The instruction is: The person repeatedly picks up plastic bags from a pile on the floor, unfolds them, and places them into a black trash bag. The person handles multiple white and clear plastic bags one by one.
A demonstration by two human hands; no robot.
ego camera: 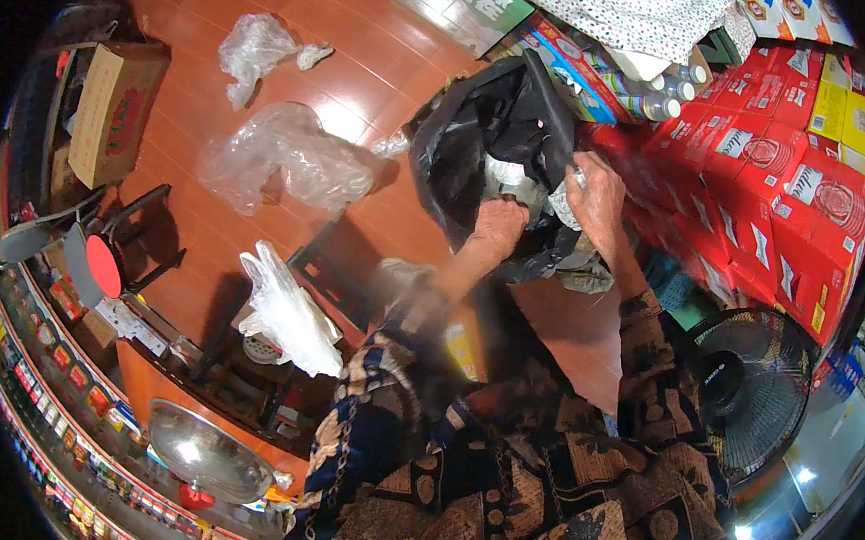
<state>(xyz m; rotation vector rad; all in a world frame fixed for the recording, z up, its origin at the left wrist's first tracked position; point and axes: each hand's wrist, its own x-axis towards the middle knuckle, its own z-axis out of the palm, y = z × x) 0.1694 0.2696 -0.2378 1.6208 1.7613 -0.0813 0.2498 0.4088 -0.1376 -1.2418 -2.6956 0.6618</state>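
Observation:
A large black plastic bag (450, 144) gapes in front of me, with crumpled clear and whitish plastic (505, 174) inside. My left hand (503, 224) is curled at the near side of the bag's mouth, over the whitish plastic; its fingertips are hidden. My right hand (596, 191) is at the right rim, its fingers closed on crumpled translucent plastic (563, 204) beside the black film. Below it, a greyish crumpled bag (587, 274) hangs against the black bag.
Clear plastic bags (304, 155) lie on the tiled floor, left. A white plastic bag (285, 310) lies nearer me. Red beer cartons (755, 149) and bottled drinks (653, 96) stand right, above a black fan (753, 390). Stools (105, 266) and a cardboard box (117, 115) are far left.

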